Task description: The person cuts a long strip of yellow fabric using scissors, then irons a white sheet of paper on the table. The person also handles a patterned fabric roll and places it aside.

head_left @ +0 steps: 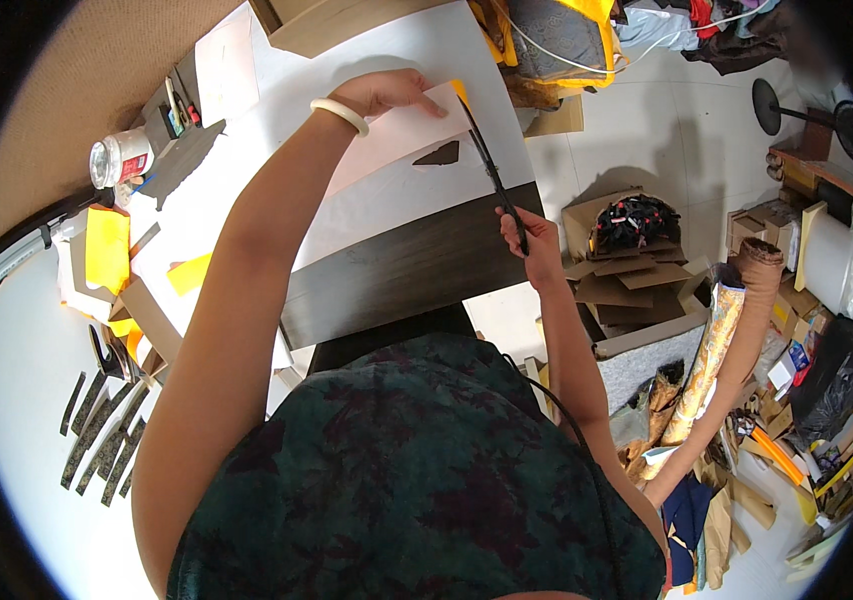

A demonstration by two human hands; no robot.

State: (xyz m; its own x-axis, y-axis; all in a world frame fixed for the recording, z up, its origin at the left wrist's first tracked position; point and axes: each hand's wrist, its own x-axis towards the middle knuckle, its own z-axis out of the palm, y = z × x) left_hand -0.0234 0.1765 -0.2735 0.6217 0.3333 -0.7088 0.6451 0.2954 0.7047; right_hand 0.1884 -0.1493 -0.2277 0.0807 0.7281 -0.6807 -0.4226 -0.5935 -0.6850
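Note:
My left hand (392,93), with a cream bangle (341,115) on its wrist, pinches a pale pink sheet (397,140) over the white tabletop. At the sheet's far right corner a small yellow piece (461,90) shows beside it. A pair of long black scissors (490,168) is gripped in my right hand (539,248), right of the table's near edge. Their tips point away from me and meet the sheet's right edge by the yellow piece. Whether the blades are apart cannot be made out. Below the sheet's edge lies a dark brown scrap (438,154).
The table's dark wood front (397,260) faces me. At left stand a glass jar (121,158), yellow pieces (107,250) and curved dark strips (97,440). On the right are cardboard boxes (647,330), material rolls (722,370) and a black plastic bag (842,370).

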